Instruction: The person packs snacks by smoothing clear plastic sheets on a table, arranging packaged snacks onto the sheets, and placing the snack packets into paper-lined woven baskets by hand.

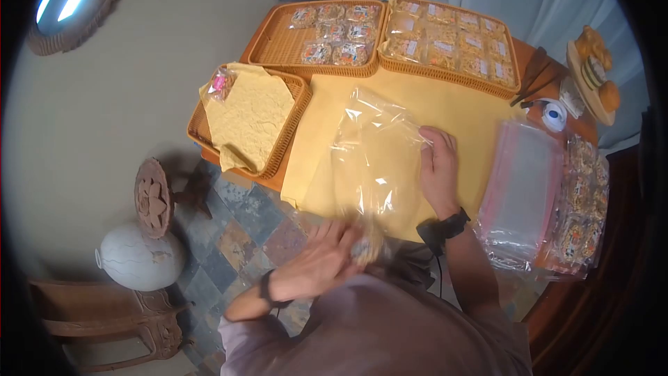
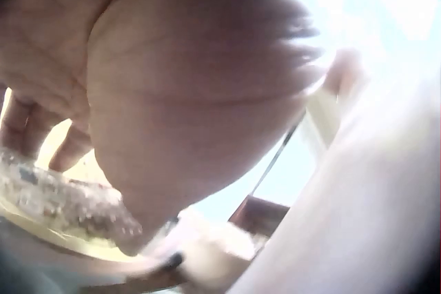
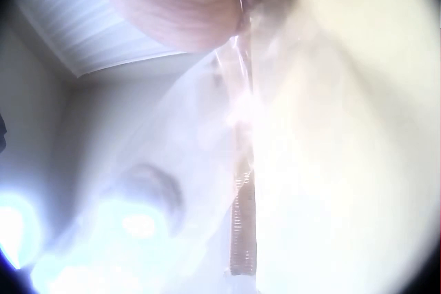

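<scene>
A large clear plastic bag (image 1: pixel 379 160) lies over the yellow cloth in the head view. My right hand (image 1: pixel 440 170) pinches the bag's right edge between thumb and fingers; in the right wrist view the film (image 3: pixel 186 115) spreads from under that hand (image 3: pixel 186 4). At the table's near edge, close to my body, my left hand (image 1: pixel 313 261) grips a small wrapped snack packet (image 1: pixel 365 247), both partly blurred. The left wrist view shows the packet (image 2: pixel 62 201) between the fingers and thumb of the left hand (image 2: pixel 186 94).
Two wicker trays of packets (image 1: pixel 254 49) (image 1: pixel 516 63) stand at the back. A cloth-lined tray (image 1: pixel 299 108) with one packet is at left. To the right lie flat empty bags (image 1: pixel 522 188), filled packets (image 1: pixel 577 202) and a white roll (image 1: pixel 554 115).
</scene>
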A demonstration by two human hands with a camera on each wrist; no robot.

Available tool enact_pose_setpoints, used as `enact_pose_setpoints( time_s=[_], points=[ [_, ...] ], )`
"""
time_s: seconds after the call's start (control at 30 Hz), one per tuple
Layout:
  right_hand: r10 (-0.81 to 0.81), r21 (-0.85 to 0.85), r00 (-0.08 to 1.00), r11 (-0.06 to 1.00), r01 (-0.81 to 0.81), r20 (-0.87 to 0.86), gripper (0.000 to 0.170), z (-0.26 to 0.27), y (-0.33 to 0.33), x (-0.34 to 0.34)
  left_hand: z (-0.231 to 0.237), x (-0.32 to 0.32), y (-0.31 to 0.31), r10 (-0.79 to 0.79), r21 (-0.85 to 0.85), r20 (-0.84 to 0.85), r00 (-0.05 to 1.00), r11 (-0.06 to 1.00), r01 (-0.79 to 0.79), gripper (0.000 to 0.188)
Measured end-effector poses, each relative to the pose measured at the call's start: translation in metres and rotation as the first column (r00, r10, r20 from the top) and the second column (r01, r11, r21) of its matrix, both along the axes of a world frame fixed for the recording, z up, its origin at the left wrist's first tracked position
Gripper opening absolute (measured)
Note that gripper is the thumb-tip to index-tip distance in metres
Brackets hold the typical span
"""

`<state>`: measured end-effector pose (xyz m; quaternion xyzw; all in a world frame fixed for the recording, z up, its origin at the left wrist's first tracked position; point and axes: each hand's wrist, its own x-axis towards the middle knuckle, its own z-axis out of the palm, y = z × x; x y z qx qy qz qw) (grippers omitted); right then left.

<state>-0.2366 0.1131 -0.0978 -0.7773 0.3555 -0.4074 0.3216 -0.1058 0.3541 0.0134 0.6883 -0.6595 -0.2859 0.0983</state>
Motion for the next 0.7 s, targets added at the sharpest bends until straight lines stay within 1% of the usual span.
enact_pose_setpoints(
  time_s=[0.03, 0.07, 0.1, 0.13, 0.17, 0.23, 0.27, 0.3, 0.33, 0.37, 0.4, 0.47, 0.53, 0.57, 0.6, 0.63, 0.67, 0.7],
  points=[
    [0.003, 0.009, 1.000, 1.000, -0.003, 0.003, 0.026, 0.001, 0.001, 0.000, 0.018, 0.015, 0.005, -0.076, 0.041, -0.217, 0.973, 0.995, 0.087, 0.066],
    [0.010, 0.016, 1.000, 1.000, -0.010, 0.005, 0.026, 0.003, 0.001, 0.001, 0.034, 0.030, 0.008, -0.131, 0.061, -0.427, 0.895, 0.983, 0.173, 0.069],
    [0.012, 0.021, 1.000, 1.000, -0.012, 0.007, 0.026, 0.004, 0.001, 0.001, 0.048, 0.043, 0.006, -0.126, 0.067, -0.426, 0.896, 0.983, 0.171, 0.069],
    [0.017, 0.020, 1.000, 1.000, -0.017, 0.004, 0.026, 0.005, 0.002, 0.001, 0.062, 0.058, 0.001, -0.152, 0.082, -0.591, 0.792, 0.966, 0.247, 0.070],
    [0.025, 0.017, 1.000, 1.000, -0.025, 0.001, 0.027, 0.006, 0.002, 0.002, 0.074, 0.072, -0.008, -0.161, 0.079, -0.735, 0.659, 0.944, 0.319, 0.071],
    [0.033, 0.016, 0.999, 0.999, -0.033, 0.000, 0.027, 0.006, 0.002, 0.002, 0.098, 0.105, -0.038, -0.222, -0.052, -0.678, 0.701, 0.965, 0.255, 0.069],
    [0.034, 0.013, 0.999, 0.999, -0.034, -0.006, 0.027, 0.006, 0.002, 0.002, 0.100, 0.121, -0.054, -0.119, -0.072, -0.580, 0.806, 0.993, 0.095, 0.068],
    [0.036, 0.019, 0.999, 0.999, -0.036, -0.006, 0.027, 0.006, 0.002, 0.003, 0.100, 0.136, -0.071, 0.002, -0.112, -0.477, 0.879, 0.992, -0.062, 0.066],
    [0.036, 0.036, 0.999, 0.999, -0.036, 0.001, 0.027, 0.007, 0.002, 0.003, 0.091, 0.145, -0.097, 0.317, -0.114, -0.397, 0.861, 0.914, -0.389, 0.060],
    [0.034, 0.053, 0.999, 0.998, -0.035, 0.009, 0.027, 0.007, 0.002, 0.004, 0.078, 0.172, -0.132, 0.392, -0.228, -0.265, 0.881, 0.863, -0.452, 0.060],
    [0.029, 0.058, 1.000, 0.998, -0.030, 0.008, 0.027, 0.008, 0.002, 0.004, 0.067, 0.199, -0.166, 0.480, -0.244, -0.098, 0.872, 0.837, -0.489, 0.071],
    [0.024, 0.099, 1.000, 0.995, -0.023, -0.014, 0.027, 0.010, 0.003, 0.004, 0.027, 0.254, -0.219, 0.570, -0.440, 0.053, 0.820, 0.750, -0.493, 0.086],
    [0.019, 0.091, 1.000, 0.996, -0.017, -0.023, 0.026, 0.012, 0.003, 0.004, -0.007, 0.296, -0.258, 0.619, -0.496, 0.027, 0.785, 0.690, -0.528, 0.095],
    [0.021, 0.074, 0.999, 0.997, -0.019, -0.032, 0.026, 0.013, 0.002, 0.004, -0.029, 0.311, -0.270, 0.616, -0.493, 0.027, 0.787, 0.693, -0.526, 0.095],
    [0.019, 0.076, 0.999, 0.997, -0.016, -0.035, 0.026, 0.014, 0.002, 0.004, -0.052, 0.325, -0.279, 0.634, -0.493, 0.185, 0.751, 0.721, -0.487, 0.092],
    [0.013, 0.085, 0.999, 0.996, -0.009, -0.038, 0.025, 0.015, 0.002, 0.004, -0.065, 0.331, -0.286, 0.636, -0.486, 0.338, 0.694, 0.749, -0.450, 0.089],
    [0.008, 0.096, 0.999, 0.995, -0.004, -0.040, 0.025, 0.015, 0.002, 0.005, -0.034, 0.307, -0.281, 0.619, -0.208, -0.008, 0.786, 0.767, -0.607, 0.083],
    [0.009, 0.102, 0.999, 0.995, -0.005, -0.041, 0.025, 0.015, 0.001, 0.006, -0.036, 0.312, -0.281, 0.619, -0.202, -0.005, 0.785, 0.769, -0.607, 0.083]
  ],
)
